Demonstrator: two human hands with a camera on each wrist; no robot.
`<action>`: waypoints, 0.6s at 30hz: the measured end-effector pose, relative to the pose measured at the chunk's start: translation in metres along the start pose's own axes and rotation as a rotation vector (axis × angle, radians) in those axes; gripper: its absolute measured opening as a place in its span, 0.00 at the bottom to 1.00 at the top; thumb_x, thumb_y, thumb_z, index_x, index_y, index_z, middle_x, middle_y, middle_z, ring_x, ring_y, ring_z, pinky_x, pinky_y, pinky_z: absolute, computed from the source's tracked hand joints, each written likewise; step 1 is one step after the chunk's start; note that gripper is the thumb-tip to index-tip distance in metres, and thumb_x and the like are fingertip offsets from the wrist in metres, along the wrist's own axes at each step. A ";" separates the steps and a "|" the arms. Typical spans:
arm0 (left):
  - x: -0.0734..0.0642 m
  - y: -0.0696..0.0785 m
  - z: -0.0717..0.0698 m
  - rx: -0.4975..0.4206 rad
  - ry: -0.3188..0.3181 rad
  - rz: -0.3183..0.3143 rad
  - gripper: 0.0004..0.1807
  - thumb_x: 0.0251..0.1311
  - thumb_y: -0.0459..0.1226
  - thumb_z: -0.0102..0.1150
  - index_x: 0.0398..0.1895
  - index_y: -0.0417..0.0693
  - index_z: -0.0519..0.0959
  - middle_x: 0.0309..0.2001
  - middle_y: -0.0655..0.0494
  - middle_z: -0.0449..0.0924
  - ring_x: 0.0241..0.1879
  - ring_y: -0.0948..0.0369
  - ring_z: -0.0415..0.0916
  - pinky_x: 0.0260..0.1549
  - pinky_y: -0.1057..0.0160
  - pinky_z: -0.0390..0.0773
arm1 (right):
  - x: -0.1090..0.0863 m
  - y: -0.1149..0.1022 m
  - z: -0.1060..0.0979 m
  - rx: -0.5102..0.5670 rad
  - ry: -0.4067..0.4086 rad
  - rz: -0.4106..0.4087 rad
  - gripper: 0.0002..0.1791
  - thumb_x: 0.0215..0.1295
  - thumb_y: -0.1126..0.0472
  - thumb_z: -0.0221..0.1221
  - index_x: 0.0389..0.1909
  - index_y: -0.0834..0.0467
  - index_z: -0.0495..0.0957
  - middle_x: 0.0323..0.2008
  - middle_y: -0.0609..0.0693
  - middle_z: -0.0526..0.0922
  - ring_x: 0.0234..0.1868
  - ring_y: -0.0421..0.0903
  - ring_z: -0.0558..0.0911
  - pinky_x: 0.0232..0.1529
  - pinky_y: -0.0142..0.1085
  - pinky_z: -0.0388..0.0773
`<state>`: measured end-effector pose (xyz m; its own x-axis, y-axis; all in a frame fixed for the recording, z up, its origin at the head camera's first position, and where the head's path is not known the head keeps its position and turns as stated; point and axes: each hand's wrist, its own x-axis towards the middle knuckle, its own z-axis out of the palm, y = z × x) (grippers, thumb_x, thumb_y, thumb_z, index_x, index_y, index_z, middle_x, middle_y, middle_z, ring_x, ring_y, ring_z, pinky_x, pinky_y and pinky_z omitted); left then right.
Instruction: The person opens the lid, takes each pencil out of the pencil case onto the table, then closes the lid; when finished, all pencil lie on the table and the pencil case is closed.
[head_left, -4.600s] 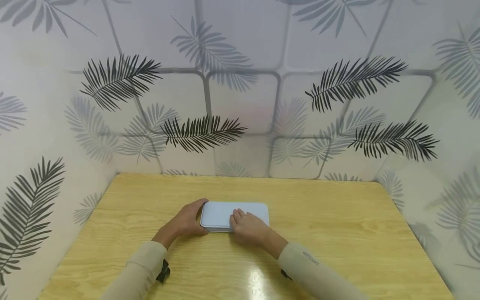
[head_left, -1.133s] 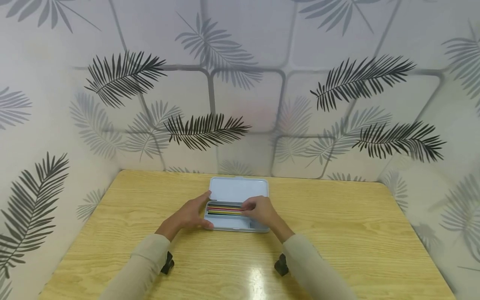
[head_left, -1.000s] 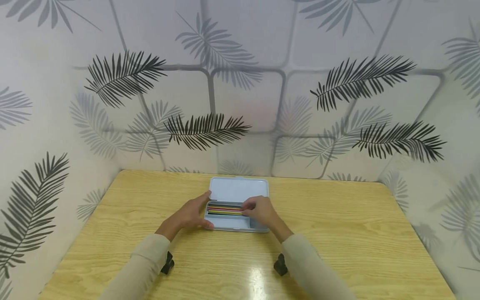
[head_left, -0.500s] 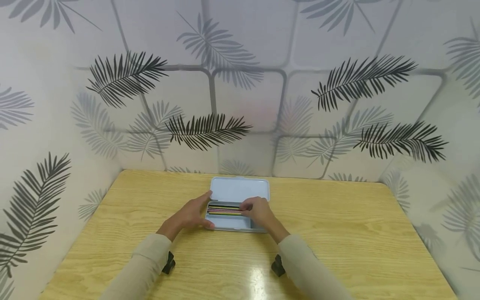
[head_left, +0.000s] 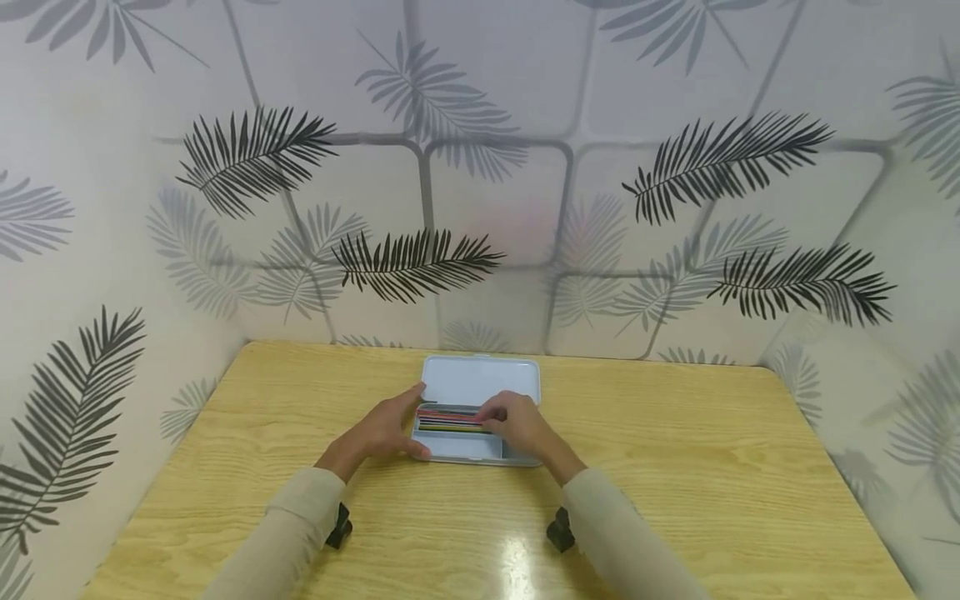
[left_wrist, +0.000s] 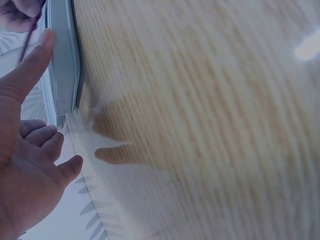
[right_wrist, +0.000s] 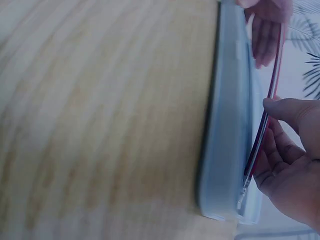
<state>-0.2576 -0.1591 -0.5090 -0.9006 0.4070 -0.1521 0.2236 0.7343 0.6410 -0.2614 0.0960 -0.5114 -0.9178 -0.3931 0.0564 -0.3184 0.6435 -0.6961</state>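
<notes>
Okay: left hand (head_left: 381, 429) at left end of pencil case (head_left: 459, 447) on table (head_left: 675, 467), thumb and fingers spread wide. Coloured pencils (head_left: 450, 422) in case's rear compartment, lid (head_left: 480, 377) folded back behind. Right hand (head_left: 521, 425) over case's right half, thumb and fingertips pinching reddish pencil (right_wrist: 257, 145).

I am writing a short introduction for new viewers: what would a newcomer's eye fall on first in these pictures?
Probably the row of coloured pencils in the back compartment of the open pale blue case on the wooden table. Next comes the right hand, above the case's right part, pinching a reddish pencil, with the left hand at the case's left end. Dark leaf prints also stand out on the wall behind.
</notes>
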 end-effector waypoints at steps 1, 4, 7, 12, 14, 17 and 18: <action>0.001 0.000 0.000 0.001 0.002 0.001 0.66 0.34 0.47 0.78 0.75 0.44 0.46 0.75 0.45 0.49 0.73 0.46 0.49 0.71 0.46 0.55 | -0.001 0.000 -0.002 0.020 0.010 -0.014 0.04 0.59 0.66 0.63 0.33 0.56 0.85 0.33 0.48 0.82 0.34 0.39 0.76 0.35 0.29 0.76; 0.002 0.000 0.001 -0.001 0.010 -0.002 0.66 0.33 0.46 0.79 0.76 0.47 0.46 0.75 0.47 0.51 0.73 0.47 0.49 0.71 0.47 0.55 | -0.002 -0.002 -0.011 0.094 0.034 -0.039 0.04 0.59 0.67 0.63 0.34 0.57 0.84 0.32 0.50 0.83 0.34 0.40 0.77 0.34 0.28 0.76; 0.003 0.000 0.001 0.011 0.011 -0.005 0.66 0.33 0.46 0.79 0.76 0.48 0.46 0.75 0.48 0.50 0.74 0.49 0.49 0.71 0.48 0.54 | -0.004 -0.004 -0.021 0.145 0.045 -0.053 0.05 0.59 0.67 0.62 0.36 0.60 0.83 0.30 0.52 0.83 0.32 0.40 0.77 0.31 0.28 0.74; 0.005 0.000 0.002 0.024 0.002 -0.017 0.66 0.34 0.47 0.78 0.75 0.45 0.46 0.75 0.47 0.49 0.74 0.49 0.49 0.71 0.49 0.55 | -0.010 0.003 -0.038 0.226 0.045 -0.028 0.09 0.60 0.66 0.61 0.41 0.61 0.82 0.31 0.54 0.81 0.32 0.39 0.77 0.31 0.27 0.73; 0.006 0.000 0.002 0.025 0.003 -0.018 0.66 0.34 0.48 0.78 0.75 0.45 0.46 0.75 0.47 0.49 0.74 0.48 0.49 0.71 0.48 0.55 | -0.013 0.008 -0.045 0.272 0.048 -0.012 0.10 0.60 0.66 0.61 0.43 0.63 0.81 0.33 0.56 0.81 0.32 0.39 0.77 0.32 0.28 0.75; 0.005 0.000 0.002 0.031 0.000 -0.028 0.66 0.33 0.48 0.79 0.75 0.45 0.46 0.75 0.47 0.49 0.74 0.48 0.49 0.71 0.48 0.55 | -0.020 0.015 -0.055 0.349 0.043 0.030 0.13 0.59 0.67 0.61 0.46 0.66 0.79 0.35 0.60 0.82 0.33 0.41 0.79 0.35 0.32 0.81; 0.005 0.000 0.002 0.032 0.001 -0.029 0.66 0.33 0.48 0.79 0.75 0.45 0.46 0.75 0.47 0.49 0.74 0.48 0.49 0.71 0.48 0.55 | -0.023 0.017 -0.058 0.373 0.037 0.052 0.14 0.60 0.68 0.61 0.47 0.66 0.78 0.35 0.60 0.81 0.33 0.42 0.79 0.36 0.35 0.82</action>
<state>-0.2612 -0.1557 -0.5111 -0.9074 0.3843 -0.1697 0.2089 0.7632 0.6115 -0.2599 0.1539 -0.4829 -0.9405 -0.3380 0.0356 -0.1696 0.3759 -0.9110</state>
